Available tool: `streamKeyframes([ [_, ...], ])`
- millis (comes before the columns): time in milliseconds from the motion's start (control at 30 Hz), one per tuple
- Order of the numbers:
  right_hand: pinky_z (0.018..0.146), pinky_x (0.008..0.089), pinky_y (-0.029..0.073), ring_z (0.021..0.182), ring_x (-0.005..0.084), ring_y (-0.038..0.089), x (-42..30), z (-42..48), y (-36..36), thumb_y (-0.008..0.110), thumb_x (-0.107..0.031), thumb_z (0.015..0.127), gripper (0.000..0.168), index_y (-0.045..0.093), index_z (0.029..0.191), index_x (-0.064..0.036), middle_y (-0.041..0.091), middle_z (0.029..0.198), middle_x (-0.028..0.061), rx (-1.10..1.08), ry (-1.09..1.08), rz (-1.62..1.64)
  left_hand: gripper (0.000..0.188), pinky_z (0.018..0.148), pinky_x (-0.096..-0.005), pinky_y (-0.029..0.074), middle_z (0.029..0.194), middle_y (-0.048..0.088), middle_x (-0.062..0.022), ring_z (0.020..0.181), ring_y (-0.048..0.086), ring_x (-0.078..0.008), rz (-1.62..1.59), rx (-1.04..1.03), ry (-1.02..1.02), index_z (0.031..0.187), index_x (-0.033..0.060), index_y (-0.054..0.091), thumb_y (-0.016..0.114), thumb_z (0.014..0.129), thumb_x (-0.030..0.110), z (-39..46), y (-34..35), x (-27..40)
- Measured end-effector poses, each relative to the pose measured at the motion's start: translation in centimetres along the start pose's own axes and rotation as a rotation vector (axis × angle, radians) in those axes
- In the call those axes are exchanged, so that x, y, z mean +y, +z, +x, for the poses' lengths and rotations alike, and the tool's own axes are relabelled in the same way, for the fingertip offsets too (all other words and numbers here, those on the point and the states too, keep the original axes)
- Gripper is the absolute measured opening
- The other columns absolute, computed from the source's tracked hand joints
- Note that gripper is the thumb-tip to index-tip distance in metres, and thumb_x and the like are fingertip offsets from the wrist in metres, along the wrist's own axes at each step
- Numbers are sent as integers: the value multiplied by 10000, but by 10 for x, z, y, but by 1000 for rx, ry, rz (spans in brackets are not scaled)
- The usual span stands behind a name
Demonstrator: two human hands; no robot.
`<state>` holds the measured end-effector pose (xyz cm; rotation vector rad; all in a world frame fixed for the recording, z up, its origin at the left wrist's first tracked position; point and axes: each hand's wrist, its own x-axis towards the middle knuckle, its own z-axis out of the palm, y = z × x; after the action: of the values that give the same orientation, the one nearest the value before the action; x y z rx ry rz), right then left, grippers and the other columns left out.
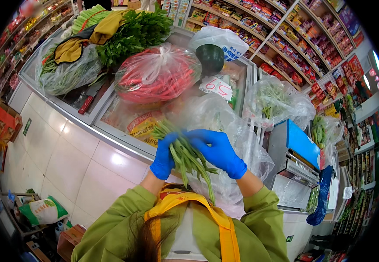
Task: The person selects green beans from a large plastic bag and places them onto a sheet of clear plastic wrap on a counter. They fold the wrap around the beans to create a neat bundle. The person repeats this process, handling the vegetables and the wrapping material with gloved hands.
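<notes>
Both hands wear blue disposable gloves. My left hand (164, 156) is wrapped around a bunch of long green beans (189, 157), with its bean tips fanning down towards the apron. Across the upper right of the bunch lies my right hand (218, 151), its fingers on the beans; a blurred patch hides part of the fingertips. Beneath and beside the right hand spreads a clear plastic bag (241, 140), partly covering the freezer's glass top. Beyond the hands sits a knotted clear bag of red chili peppers (158, 75).
A red-handled knife (86, 104) lies on the chest freezer (124, 139), near leafy celery (133, 36), yellow work gloves (105, 28) and a bag of green beans (68, 72). A dark green melon (210, 59) stands beyond. To the right is a cling-film wrapping machine (294, 157).
</notes>
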<state>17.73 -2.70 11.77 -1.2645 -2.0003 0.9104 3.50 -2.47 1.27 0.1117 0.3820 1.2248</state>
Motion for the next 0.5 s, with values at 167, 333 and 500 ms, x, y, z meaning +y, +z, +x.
streamKeyframes([
  [167,625,294,476,702,220,618,-10,-7,17,639,-103,754,156,642,909,-91,621,795,90,93,-243,-478,309,743,-323,503,932,603,-112,825,600,-207,131,-23,100,1054,20,539,580,786,169,7,3,1],
  [333,554,267,439,617,146,560,-11,-16,-5,662,-28,723,57,639,774,-43,596,714,62,297,-69,-156,292,739,-323,501,924,599,-115,826,595,-203,143,-59,27,1050,5,539,566,792,139,4,2,3],
  [500,699,294,466,726,182,588,118,-84,-37,570,-146,812,339,553,1139,-58,614,863,114,-318,270,-600,310,742,-335,500,923,593,-116,829,590,-214,95,42,52,1073,2,511,565,795,128,-3,6,15],
])
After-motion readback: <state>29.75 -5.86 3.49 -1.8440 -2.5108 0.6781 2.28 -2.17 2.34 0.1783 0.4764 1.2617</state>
